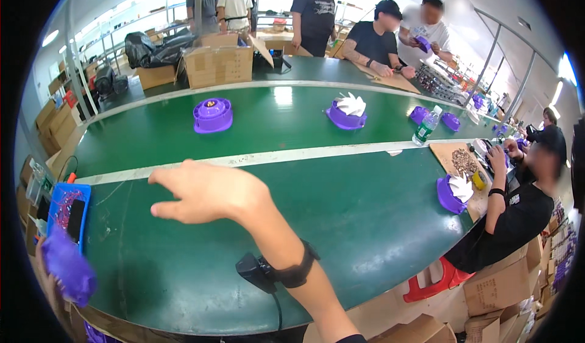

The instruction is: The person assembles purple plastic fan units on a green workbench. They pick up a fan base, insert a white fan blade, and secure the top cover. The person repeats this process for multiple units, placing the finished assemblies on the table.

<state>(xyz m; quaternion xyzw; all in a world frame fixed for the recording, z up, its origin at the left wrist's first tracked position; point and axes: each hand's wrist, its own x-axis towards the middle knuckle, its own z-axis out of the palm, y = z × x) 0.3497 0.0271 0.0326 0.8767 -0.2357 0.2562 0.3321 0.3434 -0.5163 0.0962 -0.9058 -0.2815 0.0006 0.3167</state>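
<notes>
At the far left edge, my left hand (44,259) grips a purple plastic fan housing (70,268), which is smeared by motion; most of that hand is behind it or cut off by the edge of the picture. My right hand (210,190) reaches leftward over the green table (201,270), palm down. Its thumb and forefinger are apart, and nothing shows in it. A black strap with a small black device (262,273) and a cable is round my right wrist. Beside the purple housing lies a blue tray (87,192) with thin red wires and a black object.
Beyond a white rail (256,158), a green belt carries a purple housing (213,116) and another with a white fan wheel (351,105). At right, near a seated co-worker (518,203), are a bottle (428,126), a housing with fan wheel (452,193) and a board (442,154) of small metal parts.
</notes>
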